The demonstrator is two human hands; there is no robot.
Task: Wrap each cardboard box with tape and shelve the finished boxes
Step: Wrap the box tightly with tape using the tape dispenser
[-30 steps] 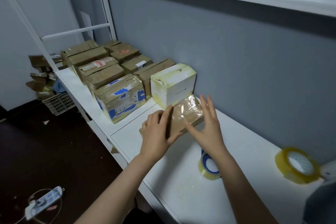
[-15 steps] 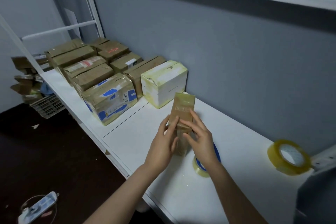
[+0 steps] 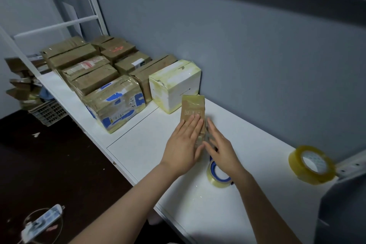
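- The small cardboard box (image 3: 193, 106) stands on end on the white worktop (image 3: 253, 128), its glossy taped top tilted a little away from me and printed handling symbols showing on the near face.
- My left grip (image 3: 183, 144) is flat and fully open. The fingers are straight and close together, laid against the near face of the small cardboard box just under the symbols.
- My right grip (image 3: 220, 149) is open too, with straight fingers pressed along the right side of the box's lower half. Nothing is curled round anything, and the box is simply sandwiched between the two palms.
- Just behind my right wrist a tape roll with a blue core (image 3: 210, 173) lies flat on the worktop, partly hidden by my arm.
- A yellow tape roll (image 3: 295, 166) leans far off to the right, well apart from the box.
- Just beyond the box sits a white box (image 3: 174, 83) banded with yellowish tape, close to the grey wall (image 3: 237, 55).
- Left of it is a box with blue patches (image 3: 116, 103), and past that a double row of brown boxes (image 3: 93, 77).
- On the dark floor I see a basket (image 3: 48, 113) and a power strip (image 3: 42, 221).
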